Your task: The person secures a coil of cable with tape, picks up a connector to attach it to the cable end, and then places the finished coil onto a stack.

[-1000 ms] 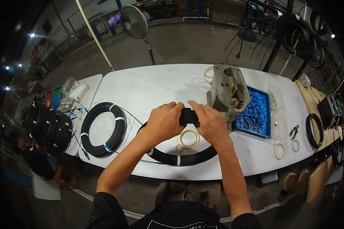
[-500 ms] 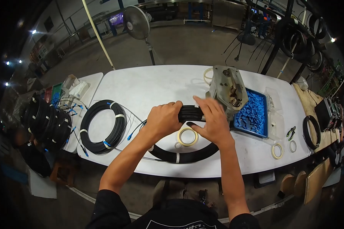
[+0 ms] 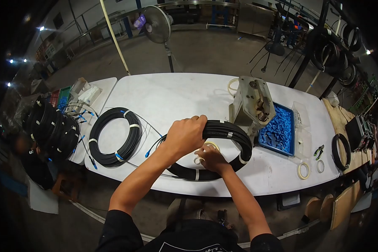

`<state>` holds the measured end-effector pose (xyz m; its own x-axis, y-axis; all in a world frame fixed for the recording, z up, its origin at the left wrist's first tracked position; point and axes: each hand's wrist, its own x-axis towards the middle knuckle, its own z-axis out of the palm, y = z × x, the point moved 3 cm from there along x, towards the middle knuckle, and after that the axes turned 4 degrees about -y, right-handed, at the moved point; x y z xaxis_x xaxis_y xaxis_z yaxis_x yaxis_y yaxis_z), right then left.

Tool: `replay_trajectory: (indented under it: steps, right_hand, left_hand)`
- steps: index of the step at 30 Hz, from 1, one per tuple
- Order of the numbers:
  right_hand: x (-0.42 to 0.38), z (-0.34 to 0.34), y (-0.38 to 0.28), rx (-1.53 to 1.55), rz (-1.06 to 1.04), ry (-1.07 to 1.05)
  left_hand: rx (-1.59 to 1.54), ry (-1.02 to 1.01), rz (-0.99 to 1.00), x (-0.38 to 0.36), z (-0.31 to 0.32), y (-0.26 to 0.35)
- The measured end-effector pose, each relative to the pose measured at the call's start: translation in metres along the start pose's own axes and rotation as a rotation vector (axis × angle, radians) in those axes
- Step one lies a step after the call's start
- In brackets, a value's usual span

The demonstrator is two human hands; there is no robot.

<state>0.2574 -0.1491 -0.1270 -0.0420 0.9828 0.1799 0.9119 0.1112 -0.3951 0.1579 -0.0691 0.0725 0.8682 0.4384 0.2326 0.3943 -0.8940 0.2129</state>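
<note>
The coil of black cable (image 3: 243, 147) in front of me is bound with pale bands of tape. Its far side is lifted off the table, with my left hand (image 3: 185, 135) wrapped round it at the upper left. Inside the ring, just below the left hand, is my right hand (image 3: 213, 158), its fingers curled together; what they hold, if anything, is hidden. A cream tape roll (image 3: 214, 145) shows partly behind the right hand. A smaller pale ring (image 3: 197, 160) lies by its fingertips. Left of the coil, a blue-tipped cable end (image 3: 148, 153) rests on the table.
Another black cable coil (image 3: 95, 138) lies to the left, with stacked coils (image 3: 50, 130) beyond it. A metal machine (image 3: 250, 101) stands beside a blue tray (image 3: 293, 138) of small blue parts. Rightward are a tape roll (image 3: 303, 171), pliers (image 3: 319, 150) and a black coil (image 3: 341, 152).
My right hand has left the coil's far side and moved down and left into the ring. The left hand keeps its grip. The view has shifted slightly.
</note>
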Motion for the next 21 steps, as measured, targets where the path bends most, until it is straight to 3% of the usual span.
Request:
replay_trajectory:
  steps: [4,11,14,16,21]
  right_hand:
    - [0.001,0.011,0.004,-0.048,-0.020,0.109]
    - [0.001,0.018,0.009,0.061,0.020,0.109]
    - [0.000,0.001,0.001,0.273,0.048,0.207]
    - [0.002,-0.005,-0.001,0.613,0.217,0.169]
    - [-0.022,-0.059,-0.039,0.765,0.302,0.350]
  left_hand:
    - [-0.002,-0.019,0.028,0.000,0.000,0.008]
    - [-0.001,-0.020,0.058,0.002,0.000,0.010]
    - [0.014,-0.026,0.035,0.005,0.005,0.008]
    - [0.013,-0.037,0.025,0.006,0.004,0.009]
    - [0.014,-0.054,0.020,0.007,0.001,0.013]
